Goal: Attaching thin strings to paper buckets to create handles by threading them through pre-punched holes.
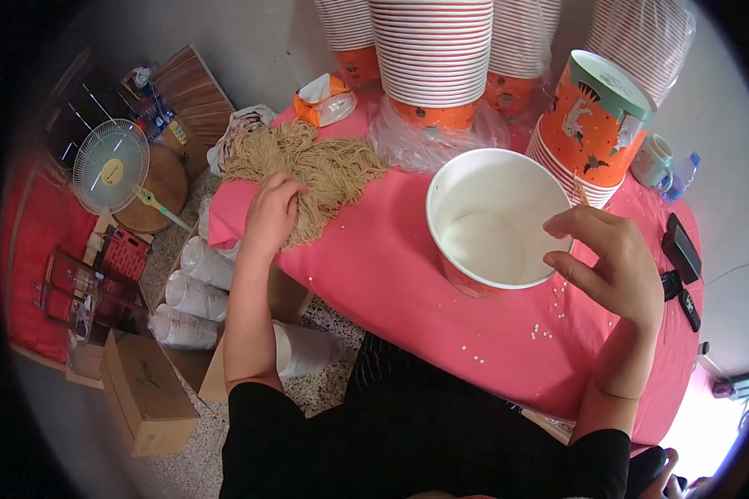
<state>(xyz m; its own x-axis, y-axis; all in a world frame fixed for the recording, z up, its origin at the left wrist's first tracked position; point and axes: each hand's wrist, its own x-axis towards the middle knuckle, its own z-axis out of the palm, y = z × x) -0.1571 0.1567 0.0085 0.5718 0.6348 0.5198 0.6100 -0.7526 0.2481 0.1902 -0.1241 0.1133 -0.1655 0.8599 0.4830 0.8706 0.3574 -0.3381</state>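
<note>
seen from the person's body, the heap of beige cords (341, 170) lies at eleven o'clock on the pink tablecloth (391, 258). the left hand (275, 214) rests at its seven o'clock edge, fingers bent; whether it pinches strands, i cannot tell. the right hand (603, 258) is loosely curved, thumb apart from fingers, at four o'clock of the white-lined bucket (533, 187), itself at one o'clock.

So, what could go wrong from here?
The right hand is at the rim of the open bucket, so a knock might tip or shift it.

The left hand is at a loose pile of tan strands; these look tangled, and a tug could drag extra ones along.

Some strands lie near the table edge and might slip off.
</note>
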